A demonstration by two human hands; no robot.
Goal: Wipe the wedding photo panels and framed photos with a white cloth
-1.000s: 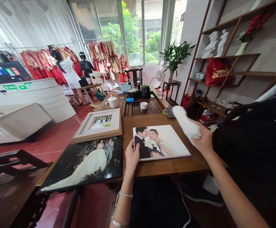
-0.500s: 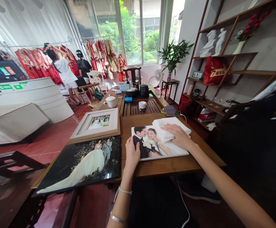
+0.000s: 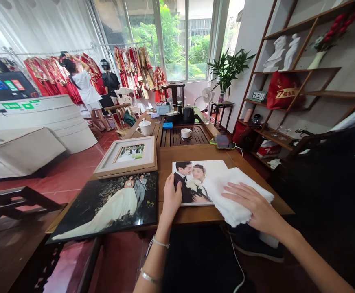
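Note:
A white-edged photo panel with a wedding couple on it lies on the wooden table. Its left edge is gripped by my left hand, thumb on top and fingers along the side. My right hand holds a folded white towel, palm down with the fingers stretched over it. The towel covers the panel's lower right part and hangs past the right and front edges. Left of my left hand lies a dark, glossy wedding photo panel. Behind that one rests a pale wooden picture frame.
Further back are a white lidded teapot, a slatted tea tray with a white cup, and a phone on a cable. A person in dark clothes sits close on the right. Two people stand by the clothes racks.
My right hand and the towel have slid right and toward me, from the panel's upper right over its lower right corner. My left hand keeps its grip. The view has shifted slightly.

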